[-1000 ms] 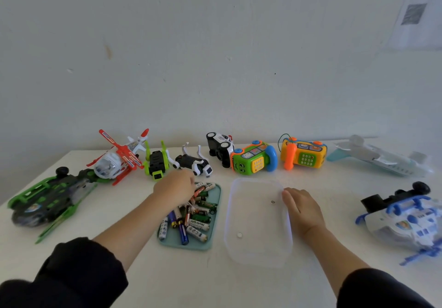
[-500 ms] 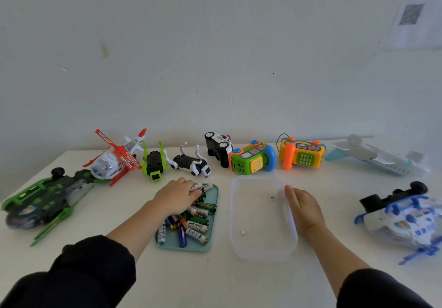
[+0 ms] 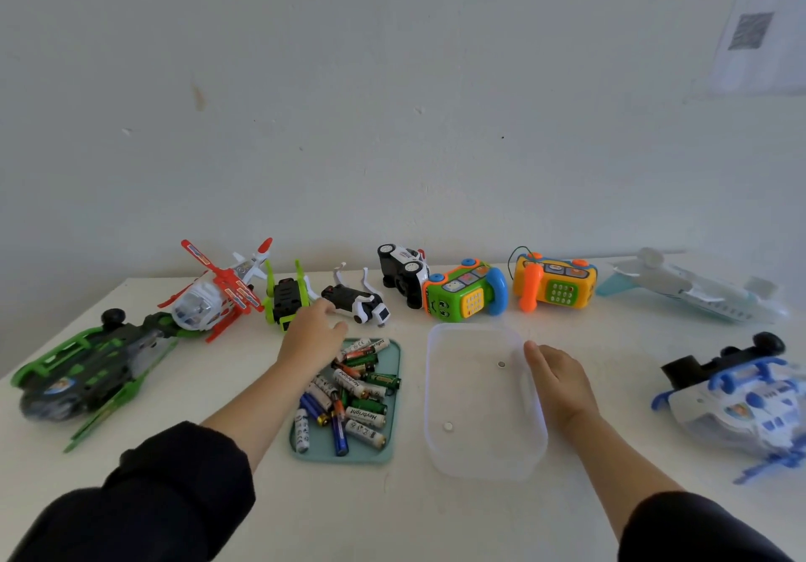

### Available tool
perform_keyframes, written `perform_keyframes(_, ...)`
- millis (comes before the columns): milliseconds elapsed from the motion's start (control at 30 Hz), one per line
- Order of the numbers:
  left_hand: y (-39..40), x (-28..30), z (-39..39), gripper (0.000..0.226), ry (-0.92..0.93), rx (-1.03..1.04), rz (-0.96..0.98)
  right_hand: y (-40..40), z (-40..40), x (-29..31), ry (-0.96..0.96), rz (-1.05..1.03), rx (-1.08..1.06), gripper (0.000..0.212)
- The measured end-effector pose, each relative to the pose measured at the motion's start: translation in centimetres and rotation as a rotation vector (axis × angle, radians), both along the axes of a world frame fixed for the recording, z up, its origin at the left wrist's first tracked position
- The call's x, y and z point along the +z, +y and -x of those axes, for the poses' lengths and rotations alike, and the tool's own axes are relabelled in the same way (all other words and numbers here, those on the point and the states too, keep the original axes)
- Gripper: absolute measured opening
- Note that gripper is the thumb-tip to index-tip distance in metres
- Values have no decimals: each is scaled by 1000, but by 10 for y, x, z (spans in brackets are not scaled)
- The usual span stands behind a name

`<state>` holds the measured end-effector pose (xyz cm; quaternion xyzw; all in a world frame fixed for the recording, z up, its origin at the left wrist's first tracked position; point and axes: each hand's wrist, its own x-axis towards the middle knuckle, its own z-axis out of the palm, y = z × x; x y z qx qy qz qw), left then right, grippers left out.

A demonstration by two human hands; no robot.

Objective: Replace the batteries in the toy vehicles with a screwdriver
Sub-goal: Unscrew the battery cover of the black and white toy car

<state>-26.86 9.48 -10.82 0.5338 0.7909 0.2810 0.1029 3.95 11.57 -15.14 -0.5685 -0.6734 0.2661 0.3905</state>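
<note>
**Left hand over the battery tray**

Batteries [image 3: 354, 391] piled in teal tray [image 3: 392, 409], centre table; L hand [image 3: 312, 334] hovers at its far end, fingers loosely spread, covering some, so can't count. R hand [image 3: 558, 380] lies relaxed on clear tub [image 3: 440, 444] rim; 2 small discs inside. Nine toys around; blue one blurred.

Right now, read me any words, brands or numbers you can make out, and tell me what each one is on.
"Heybright": on several white and green batteries in the teal tray.
Other print on the batteries: too small to read.
Stickers on the toy vehicles, keypad on the green toy phone: too blurred.
Square code on the wall paper sheet: unreadable.
</note>
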Motion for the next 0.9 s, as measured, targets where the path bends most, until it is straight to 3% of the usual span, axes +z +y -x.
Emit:
perform_keyframes(100,20,4,-4,49,-120,14,44,2,-1,-3,91,20,25,43)
perform_keyframes(200,40,-2,-10,32,-37,-7,103,5,-3,-4,119,88,-9,35)
perform_keyframes(367,50,-4,-14,13,-22,21,-4,20,-12,3,123,217,-24,36)
perform_keyframes(600,42,14,-14,23,-66,21,-273,58,-56,30,-203,193,-113,32)
perform_keyframes(700,33,30,-19,26,-118,0,-370,68,-72,38,-282,223,-154,19)
perform_keyframes(833,25,56,-24,24,-294,-4,-497,72,-55,48,-464,146,-250,48)
perform_keyframes(900,21,72,-26,23,-457,29,-503,63,-27,60,-376,-43,-248,49)
